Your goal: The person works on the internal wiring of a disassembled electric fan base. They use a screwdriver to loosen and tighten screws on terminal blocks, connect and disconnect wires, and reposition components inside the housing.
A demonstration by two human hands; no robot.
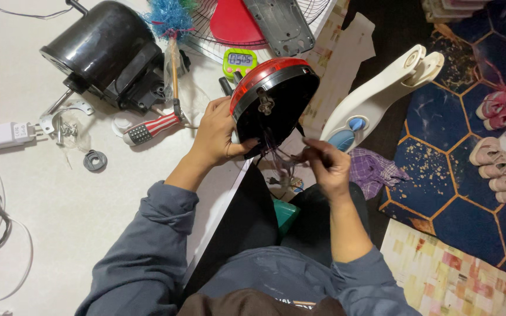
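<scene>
My left hand (219, 136) grips the rim of a round black fan housing with a red band (273, 96), held tilted with its open underside facing me. Thin dark wires (279, 153) hang out of the housing. My right hand (325, 165) pinches the ends of those wires just below the housing, over my lap. A metal fitting (264, 104) shows inside the housing.
On the white table lie a black fan motor (108, 54), a red-and-white striped screwdriver (150, 129), a green digital timer (240, 60), a white plug adapter (6, 134), a washer (95, 160) and a wire fan grille (253, 23). A cream fan stand neck (376, 99) leans right. Slippers (499, 164) lie on the floor mat.
</scene>
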